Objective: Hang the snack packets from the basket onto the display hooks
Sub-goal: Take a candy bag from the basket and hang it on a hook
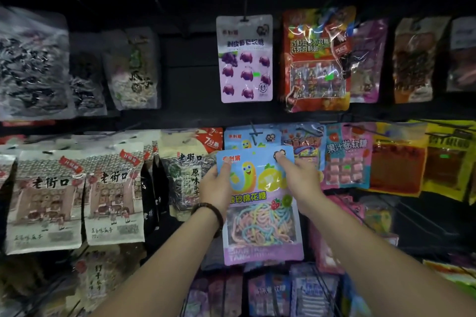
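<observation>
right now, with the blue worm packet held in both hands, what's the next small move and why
Probably lift the packet a little and line its top up with the hook just above. The left hand and right hand pinch its upper corners, and it sits below the hook tip, in front of a matching packet hanging there.

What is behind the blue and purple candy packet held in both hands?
A matching blue packet hangs on a black hook right behind the held blue and purple candy packet; only its top strip shows. The rest is covered, so how many hang there is unclear.
</observation>
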Demonstrator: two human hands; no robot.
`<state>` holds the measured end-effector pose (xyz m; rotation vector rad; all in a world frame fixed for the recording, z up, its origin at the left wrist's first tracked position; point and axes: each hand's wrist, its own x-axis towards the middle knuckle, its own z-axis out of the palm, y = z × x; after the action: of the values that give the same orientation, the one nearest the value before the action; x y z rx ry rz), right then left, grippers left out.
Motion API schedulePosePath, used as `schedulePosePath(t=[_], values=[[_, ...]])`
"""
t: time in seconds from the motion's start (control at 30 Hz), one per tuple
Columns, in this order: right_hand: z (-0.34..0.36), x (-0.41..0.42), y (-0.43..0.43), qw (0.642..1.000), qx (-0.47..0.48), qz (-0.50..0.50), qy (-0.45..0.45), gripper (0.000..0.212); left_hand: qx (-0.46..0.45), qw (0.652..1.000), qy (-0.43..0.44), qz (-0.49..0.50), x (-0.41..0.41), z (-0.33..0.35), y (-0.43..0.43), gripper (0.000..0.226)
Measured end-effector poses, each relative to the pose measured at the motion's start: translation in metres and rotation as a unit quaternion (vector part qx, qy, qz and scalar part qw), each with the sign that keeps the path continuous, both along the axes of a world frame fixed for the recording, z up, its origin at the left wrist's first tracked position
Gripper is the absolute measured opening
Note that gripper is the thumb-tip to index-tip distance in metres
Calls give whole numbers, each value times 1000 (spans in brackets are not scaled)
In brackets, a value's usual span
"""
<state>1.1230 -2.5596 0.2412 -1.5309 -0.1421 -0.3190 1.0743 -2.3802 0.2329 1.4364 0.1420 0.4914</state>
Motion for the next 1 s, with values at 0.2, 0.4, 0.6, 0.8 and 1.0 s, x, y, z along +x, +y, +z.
schedulePosePath(t=[0.2,0.4,0.6,0.8,1.0], values=[[18,16,-6,999,-29,-39,-25,57,7,1000,4,29,25,8,-2,36],[22,30,-5,996,-61,-56,-28,63,16,998,3,53,37,11,-3,38],[21,45,-3,987,-142,-77,-22,58,19,996,21,85,50,10,-1,39],[22,85,7,982,-172,-79,7,58,46,982,125,132,64,-9,-23,56],[26,106,16,977,-188,-95,42,58,186,967,128,117,59,-22,-40,85]])
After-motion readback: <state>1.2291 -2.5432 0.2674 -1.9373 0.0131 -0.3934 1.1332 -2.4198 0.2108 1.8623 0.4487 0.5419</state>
